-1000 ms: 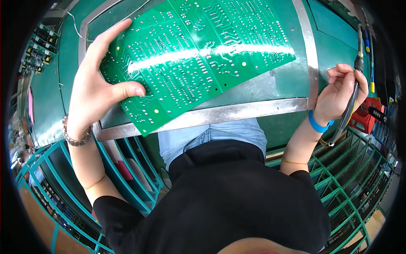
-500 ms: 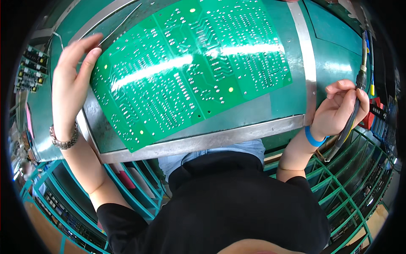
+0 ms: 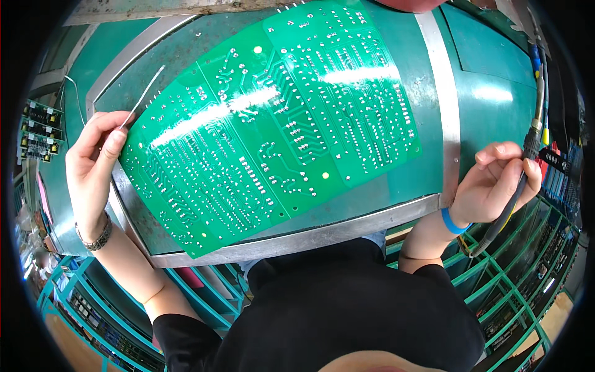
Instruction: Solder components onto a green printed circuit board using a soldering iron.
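Circuit board (image 3: pixel 273 124): large, green, solder side up, lying flat and slantwise on the green desk (image 3: pixel 489 93) inside the metal frame (image 3: pixel 310 239).
Left hand (image 3: pixel 93 167): at the board's left edge; grip closed, thumb and fingers pinching a thin solder wire (image 3: pixel 142 96) that slants up and away over the desk.
Left wrist: metal bracelet (image 3: pixel 96 239).
Right hand (image 3: pixel 496 186): off the board, just beside the frame's right corner; grip clamped on the dark handle of a soldering iron (image 3: pixel 524 167), cable trailing down.
Right wrist: blue band (image 3: pixel 452 223).
Surroundings: green wire racks (image 3: pixel 533 279) below the desk; small populated boards (image 3: pixel 37 130) at far left.
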{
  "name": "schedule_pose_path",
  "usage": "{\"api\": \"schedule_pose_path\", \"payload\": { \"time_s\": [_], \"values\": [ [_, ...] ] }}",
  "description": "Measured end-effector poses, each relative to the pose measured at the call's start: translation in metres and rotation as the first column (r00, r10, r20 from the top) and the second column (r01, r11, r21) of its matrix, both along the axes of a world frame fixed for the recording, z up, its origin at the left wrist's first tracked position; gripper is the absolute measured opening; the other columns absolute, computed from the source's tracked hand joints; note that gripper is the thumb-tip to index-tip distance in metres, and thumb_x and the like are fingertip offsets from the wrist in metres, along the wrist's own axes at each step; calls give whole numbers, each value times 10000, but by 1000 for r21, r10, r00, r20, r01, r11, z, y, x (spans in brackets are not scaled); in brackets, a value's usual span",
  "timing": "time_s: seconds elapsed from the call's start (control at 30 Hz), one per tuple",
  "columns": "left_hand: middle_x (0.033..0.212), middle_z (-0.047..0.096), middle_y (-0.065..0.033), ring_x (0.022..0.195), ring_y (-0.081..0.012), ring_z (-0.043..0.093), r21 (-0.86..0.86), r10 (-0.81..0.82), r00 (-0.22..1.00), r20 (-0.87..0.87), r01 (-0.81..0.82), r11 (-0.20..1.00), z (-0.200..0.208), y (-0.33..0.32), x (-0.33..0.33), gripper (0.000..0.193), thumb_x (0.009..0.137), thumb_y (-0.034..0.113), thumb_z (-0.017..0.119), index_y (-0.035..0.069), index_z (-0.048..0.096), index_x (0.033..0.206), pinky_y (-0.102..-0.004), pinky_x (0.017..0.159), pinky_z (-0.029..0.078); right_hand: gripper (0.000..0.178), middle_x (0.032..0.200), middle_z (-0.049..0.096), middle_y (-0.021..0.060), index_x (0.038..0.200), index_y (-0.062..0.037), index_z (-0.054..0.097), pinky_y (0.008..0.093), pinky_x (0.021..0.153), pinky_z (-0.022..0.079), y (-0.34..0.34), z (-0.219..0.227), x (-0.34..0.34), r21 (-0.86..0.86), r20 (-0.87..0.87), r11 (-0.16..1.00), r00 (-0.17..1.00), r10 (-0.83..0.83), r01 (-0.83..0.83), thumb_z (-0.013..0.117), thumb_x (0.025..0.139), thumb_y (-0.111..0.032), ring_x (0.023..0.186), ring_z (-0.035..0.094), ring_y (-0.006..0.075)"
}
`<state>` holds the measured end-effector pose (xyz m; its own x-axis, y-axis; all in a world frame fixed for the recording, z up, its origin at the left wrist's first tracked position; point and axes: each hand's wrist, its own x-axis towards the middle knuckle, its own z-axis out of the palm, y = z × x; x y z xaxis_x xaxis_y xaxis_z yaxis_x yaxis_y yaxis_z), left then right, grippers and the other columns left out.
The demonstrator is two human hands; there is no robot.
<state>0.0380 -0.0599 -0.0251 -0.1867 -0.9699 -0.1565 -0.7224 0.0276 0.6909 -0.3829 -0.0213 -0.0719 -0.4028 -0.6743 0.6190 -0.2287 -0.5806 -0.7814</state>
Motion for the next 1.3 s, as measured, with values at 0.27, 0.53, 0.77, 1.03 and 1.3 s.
{"api": "schedule_pose_path", "payload": {
  "time_s": [0.27,0.53,0.77,1.03,1.3],
  "values": [
    [845,587,-45,683,-71,477,-486,148,989,-12,-135,863,-10,2,-2,158,853,28,510,-35,591,973,-182,613,383,198,721,549,183,1081,-47,429,211,469,413,-2,3,1,89,-99,992,990,101,-92,389,900,-116,500,492,151],
    [801,562,-76,660,-104,482,-607,70,996,55,-23,794,-3,12,-20,127,830,-26,506,-46,591,922,-185,582,366,387,730,499,107,1170,-18,428,211,453,314,-8,2,0,111,-217,994,976,34,-10,475,878,-268,587,443,135],
    [862,550,-96,726,-136,489,-553,104,995,-6,-90,828,0,19,-25,162,855,-6,459,-66,560,966,-227,669,395,398,725,501,105,1149,-26,416,211,449,326,-9,2,2,56,-118,997,992,-44,51,530,818,-216,586,458,145],
    [789,527,-71,685,-113,455,-546,10,996,85,38,837,-5,17,-24,187,855,-33,446,-70,563,995,-225,623,361,328,742,513,85,1099,-29,444,191,477,367,-3,1,3,117,-33,991,998,-60,63,547,827,-179,583,463,120],
    [817,540,-82,716,-123,480,-529,-29,994,-103,-31,848,-6,12,-41,218,849,-30,433,-51,560,1025,-233,698,380,384,723,520,80,1104,1,436,185,472,357,-4,-2,1,124,-91,989,994,-65,76,527,860,-281,574,471,107]
  ]
}}
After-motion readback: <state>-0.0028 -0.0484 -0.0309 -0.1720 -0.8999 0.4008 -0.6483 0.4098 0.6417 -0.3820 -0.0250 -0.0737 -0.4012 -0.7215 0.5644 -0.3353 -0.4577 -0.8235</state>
